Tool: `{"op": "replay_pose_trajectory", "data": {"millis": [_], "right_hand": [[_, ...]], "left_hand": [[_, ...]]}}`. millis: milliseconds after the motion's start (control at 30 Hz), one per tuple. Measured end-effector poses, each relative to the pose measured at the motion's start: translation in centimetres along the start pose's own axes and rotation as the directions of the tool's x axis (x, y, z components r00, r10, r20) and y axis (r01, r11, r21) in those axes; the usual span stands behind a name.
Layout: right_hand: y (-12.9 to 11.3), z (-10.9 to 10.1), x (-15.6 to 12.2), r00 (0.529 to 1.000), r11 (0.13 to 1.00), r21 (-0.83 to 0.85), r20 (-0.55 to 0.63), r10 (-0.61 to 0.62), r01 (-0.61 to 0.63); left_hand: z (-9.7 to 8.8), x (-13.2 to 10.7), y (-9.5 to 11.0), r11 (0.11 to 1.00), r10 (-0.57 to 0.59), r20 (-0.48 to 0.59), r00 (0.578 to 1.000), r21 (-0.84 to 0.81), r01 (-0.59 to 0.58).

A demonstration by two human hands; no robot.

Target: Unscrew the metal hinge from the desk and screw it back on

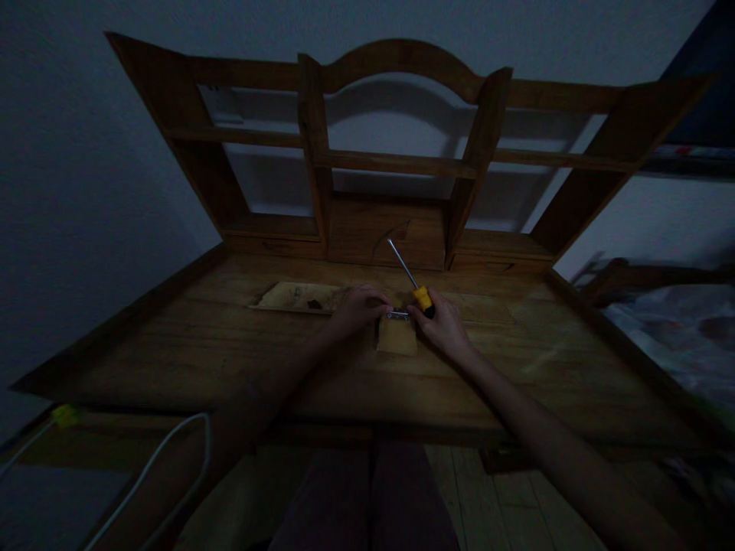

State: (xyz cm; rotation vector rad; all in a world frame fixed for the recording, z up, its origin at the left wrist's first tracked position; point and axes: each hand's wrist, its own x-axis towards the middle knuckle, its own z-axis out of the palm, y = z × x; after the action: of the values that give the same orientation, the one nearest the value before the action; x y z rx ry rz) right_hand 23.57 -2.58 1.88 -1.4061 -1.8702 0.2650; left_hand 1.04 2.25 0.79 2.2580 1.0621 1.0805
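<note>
A small shiny metal fitting, perhaps a hinge (397,314), lies at the far end of a small pale wood block (397,338) on the desk. My left hand (360,308) pinches the fitting's left end between closed fingers. On the other side, my right hand (445,327) is closed around a screwdriver (423,298) with a yellow and black handle. Its metal shaft points away and to the left, its tip clear of the fitting. My right fingertips touch the fitting's right end. Dim light hides its finer details.
A longer pale wood board (295,297) with dark marks lies left of my hands. Behind rises a wooden shelf unit (396,164) with an arched top. A white cable (172,436) loops over at lower left. The desk (551,344) has raised side edges.
</note>
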Motion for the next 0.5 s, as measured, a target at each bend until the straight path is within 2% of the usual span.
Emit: {"op": "replay_pose_trajectory", "data": {"millis": [100, 300, 500], "right_hand": [[0.0, 0.1, -0.2, 0.999, 0.998, -0.049, -0.021, 0.025, -0.026], [-0.3, 0.2, -0.3, 0.998, 0.997, -0.029, 0.011, 0.066, -0.066], [1.2, 1.3, 0.3, 0.982, 0.947, 0.258, 0.074, 0.176, -0.189]], "left_hand": [[-0.1, 0.0, 0.2, 1.0, -0.025, 0.01, 1.0, 0.002, 0.025], [-0.3, 0.0, 0.6, 1.0, -0.028, 0.018, 0.999, -0.001, 0.028], [-0.1, -0.1, 0.2, 1.0, -0.017, 0.009, 1.0, 0.008, 0.017]]}}
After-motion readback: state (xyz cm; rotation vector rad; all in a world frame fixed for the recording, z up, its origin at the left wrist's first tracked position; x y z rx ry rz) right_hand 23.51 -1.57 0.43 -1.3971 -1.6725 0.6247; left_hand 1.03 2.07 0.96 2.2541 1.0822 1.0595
